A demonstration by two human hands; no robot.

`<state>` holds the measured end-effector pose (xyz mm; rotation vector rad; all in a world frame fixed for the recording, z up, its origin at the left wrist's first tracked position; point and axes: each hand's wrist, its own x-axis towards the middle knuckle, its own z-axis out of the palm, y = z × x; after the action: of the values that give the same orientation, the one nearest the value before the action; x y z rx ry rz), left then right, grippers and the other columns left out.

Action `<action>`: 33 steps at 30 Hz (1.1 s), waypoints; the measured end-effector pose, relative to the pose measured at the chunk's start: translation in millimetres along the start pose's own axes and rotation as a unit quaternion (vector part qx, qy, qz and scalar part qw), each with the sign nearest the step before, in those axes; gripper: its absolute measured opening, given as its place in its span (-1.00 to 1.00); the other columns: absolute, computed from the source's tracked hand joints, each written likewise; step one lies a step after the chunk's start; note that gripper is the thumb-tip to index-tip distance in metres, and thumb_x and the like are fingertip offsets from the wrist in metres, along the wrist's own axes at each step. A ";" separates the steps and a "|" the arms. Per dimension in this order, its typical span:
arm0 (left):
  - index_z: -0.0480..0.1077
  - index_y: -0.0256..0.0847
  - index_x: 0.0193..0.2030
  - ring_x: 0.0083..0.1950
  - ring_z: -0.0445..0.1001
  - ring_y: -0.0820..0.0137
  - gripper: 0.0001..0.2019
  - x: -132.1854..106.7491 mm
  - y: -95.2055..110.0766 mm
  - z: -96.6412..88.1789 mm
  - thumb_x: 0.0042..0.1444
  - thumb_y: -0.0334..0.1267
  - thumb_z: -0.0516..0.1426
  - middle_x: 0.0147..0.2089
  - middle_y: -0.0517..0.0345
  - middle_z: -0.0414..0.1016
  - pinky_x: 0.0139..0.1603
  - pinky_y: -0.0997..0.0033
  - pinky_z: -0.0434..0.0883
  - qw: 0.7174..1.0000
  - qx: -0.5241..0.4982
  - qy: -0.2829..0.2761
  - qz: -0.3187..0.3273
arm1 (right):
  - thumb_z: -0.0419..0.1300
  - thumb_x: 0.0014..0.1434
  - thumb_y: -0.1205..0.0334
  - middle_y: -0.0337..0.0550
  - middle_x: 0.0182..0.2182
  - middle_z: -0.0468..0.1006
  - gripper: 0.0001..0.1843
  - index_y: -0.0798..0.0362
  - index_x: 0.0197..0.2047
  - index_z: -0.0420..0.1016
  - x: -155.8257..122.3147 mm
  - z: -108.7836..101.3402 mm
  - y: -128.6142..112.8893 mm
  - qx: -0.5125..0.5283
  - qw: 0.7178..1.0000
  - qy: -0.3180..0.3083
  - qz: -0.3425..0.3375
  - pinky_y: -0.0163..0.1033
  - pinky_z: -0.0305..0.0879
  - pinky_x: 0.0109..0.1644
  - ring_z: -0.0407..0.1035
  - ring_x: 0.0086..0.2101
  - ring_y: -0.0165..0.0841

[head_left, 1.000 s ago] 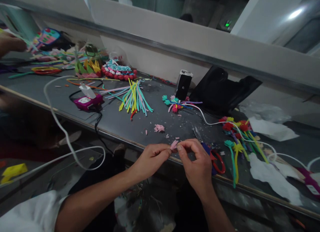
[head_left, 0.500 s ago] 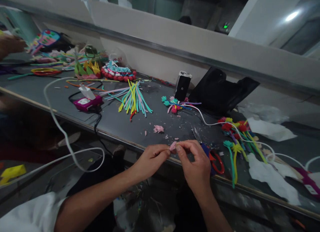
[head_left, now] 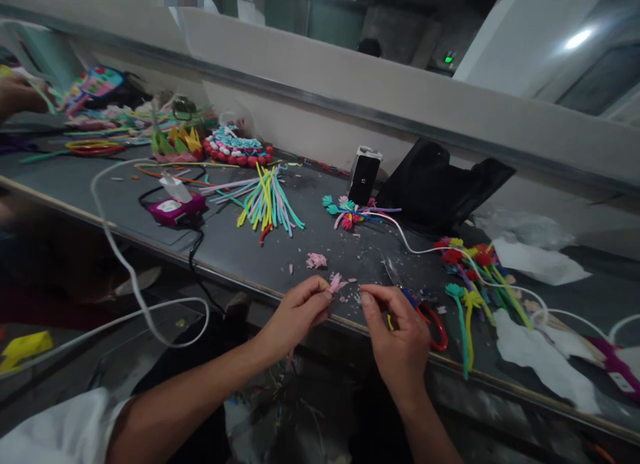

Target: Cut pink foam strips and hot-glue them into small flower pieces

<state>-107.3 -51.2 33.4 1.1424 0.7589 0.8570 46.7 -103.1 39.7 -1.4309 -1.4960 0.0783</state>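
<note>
My left hand [head_left: 297, 312] pinches a small pink fringed foam piece [head_left: 335, 282] at the front edge of the grey workbench [head_left: 240, 241]. My right hand [head_left: 397, 331] hovers just right of it, apart from the piece, thumb and forefinger pinched together with nothing visible between them. Red-handled scissors [head_left: 423, 307] lie on the bench directly behind my right hand. Another pink scrap [head_left: 317, 260] and small crumbs lie just beyond my fingers.
A fan of coloured foam strips [head_left: 267, 201], finished foam flowers [head_left: 473, 271], a pink device [head_left: 175, 207] with a white cable [head_left: 125, 264], a black box [head_left: 366, 174], a black bag [head_left: 440, 187] and white paper [head_left: 540, 357] lie on the bench. Another person's hand [head_left: 20, 94] works far left.
Both hands held the pink piece together before. Now my right hand has let go and moved slightly right, while my left hand keeps the piece and has shifted a little left.
</note>
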 end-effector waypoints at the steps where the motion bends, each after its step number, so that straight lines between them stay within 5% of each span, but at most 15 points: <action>1: 0.20 -0.21 -0.41 -0.57 -0.01 0.58 -0.80 0.3 -0.2 0.0 0.15 -0.18 0.09 -0.58 0.40 0.04 -0.53 0.57 0.00 1.000 0.000 0.000 0.001 | 0.16 0.25 0.30 -0.25 -0.31 0.54 -0.89 -0.01 -0.18 0.50 -0.4 0.3 -0.1 0.000 1.000 0.001 -0.006 -0.34 0.30 -0.19 0.42 -0.30 -0.41; 11: 0.41 -0.26 -0.28 -0.34 0.21 0.49 -0.81 2.5 -9.0 -8.1 0.21 -0.17 0.08 -0.39 0.24 0.29 -0.32 0.51 0.17 0.987 0.120 -0.011 0.107 | 0.17 0.22 0.35 -0.20 -0.31 0.50 -0.84 0.02 -0.12 0.49 -1.2 3.4 -5.6 -0.002 0.997 -0.020 -0.069 -0.27 0.31 -0.20 0.37 -0.29 -0.37; 33: 0.48 -0.27 -0.26 -0.33 0.30 0.46 -0.82 -1.3 -6.7 -5.5 0.17 -0.20 0.12 -0.40 0.20 0.38 -0.29 0.50 0.23 0.979 0.160 -0.009 0.129 | 0.16 0.23 0.33 -0.22 -0.40 0.47 -0.92 0.04 -0.31 0.46 -2.5 6.6 -0.9 -0.028 0.998 -0.018 -0.055 -0.27 0.28 -0.25 0.34 -0.35 -0.38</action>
<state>-111.4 -51.2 25.6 1.5597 0.7603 0.9604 41.1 -101.6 35.7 -1.3965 -1.6144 -0.0059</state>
